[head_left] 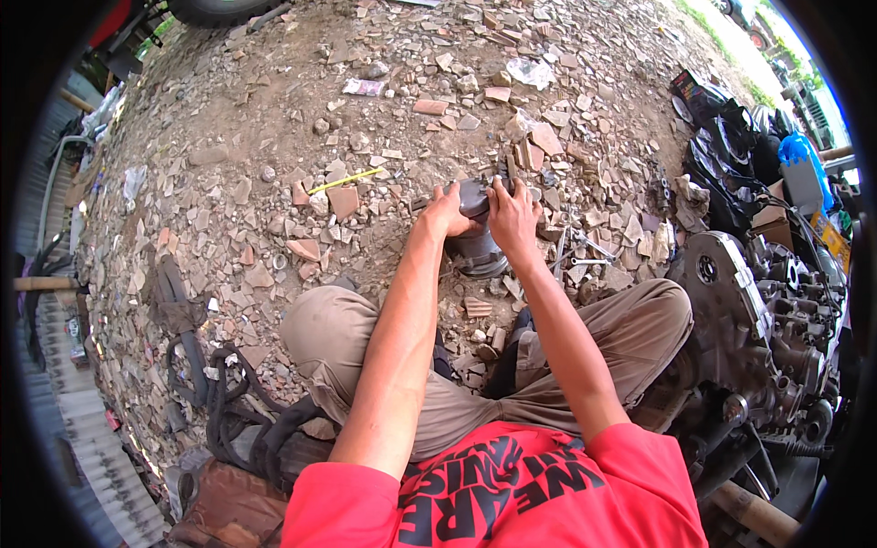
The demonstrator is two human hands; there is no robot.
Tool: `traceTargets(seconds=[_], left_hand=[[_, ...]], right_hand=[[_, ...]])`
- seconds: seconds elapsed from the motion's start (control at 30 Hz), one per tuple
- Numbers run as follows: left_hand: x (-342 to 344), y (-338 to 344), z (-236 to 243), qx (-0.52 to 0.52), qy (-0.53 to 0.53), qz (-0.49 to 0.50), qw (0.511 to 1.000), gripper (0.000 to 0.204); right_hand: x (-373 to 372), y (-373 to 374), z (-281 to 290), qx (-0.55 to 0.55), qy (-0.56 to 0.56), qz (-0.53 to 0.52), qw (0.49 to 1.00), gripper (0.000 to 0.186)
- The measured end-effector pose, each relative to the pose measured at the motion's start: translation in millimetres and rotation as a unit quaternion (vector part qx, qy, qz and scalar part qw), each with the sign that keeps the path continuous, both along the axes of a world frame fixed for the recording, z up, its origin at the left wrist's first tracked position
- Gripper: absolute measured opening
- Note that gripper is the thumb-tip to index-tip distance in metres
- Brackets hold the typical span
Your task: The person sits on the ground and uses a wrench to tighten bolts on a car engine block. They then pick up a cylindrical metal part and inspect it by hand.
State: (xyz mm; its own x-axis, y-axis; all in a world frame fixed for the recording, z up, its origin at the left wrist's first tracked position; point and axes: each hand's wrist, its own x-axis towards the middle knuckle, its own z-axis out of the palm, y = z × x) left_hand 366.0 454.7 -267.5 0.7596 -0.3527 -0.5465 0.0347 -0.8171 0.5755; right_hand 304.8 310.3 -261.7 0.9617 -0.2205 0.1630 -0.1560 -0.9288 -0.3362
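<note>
Between my folded legs and the rubble stands a grey metal machine part (479,254), with a rounded lower body and a darker flat piece (473,195) on top. My left hand (446,214) is closed on the upper left of this part, fingers curled over its edge. From the other side my right hand (513,216) grips the same upper portion, thumb and fingers bent around it. Both hands hide much of the part, so its exact kind does not show. Several wrenches (589,258) lie on the ground just right of my right hand.
Broken tile and stones cover the ground (274,119). A yellow stick (345,181) lies ahead to the left. Black hoses (239,402) are near my left knee. A large engine (763,320) stands at my right, with black bags (726,164) beyond it.
</note>
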Motion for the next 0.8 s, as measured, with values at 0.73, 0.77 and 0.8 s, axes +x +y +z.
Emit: traceTargets(seconds=[0.73,0.77,0.8], left_hand=[[4.5,16.5,-13.9,-0.038,-0.051,-0.015,0.998,0.12],[3.1,16.3,-13.3,-0.039,-0.055,-0.022,0.997,0.12],[3.4,15.4,-12.8,-0.039,-0.06,-0.03,0.997,0.12]], right_hand=[[-68.9,6.7,-6.9,0.409,-0.039,-0.187,0.892,0.05],[-66.3,4.9,-11.8,0.455,-0.035,-0.201,0.867,0.05],[-58.8,2.7,-12.2,0.499,-0.033,-0.216,0.838,0.05]])
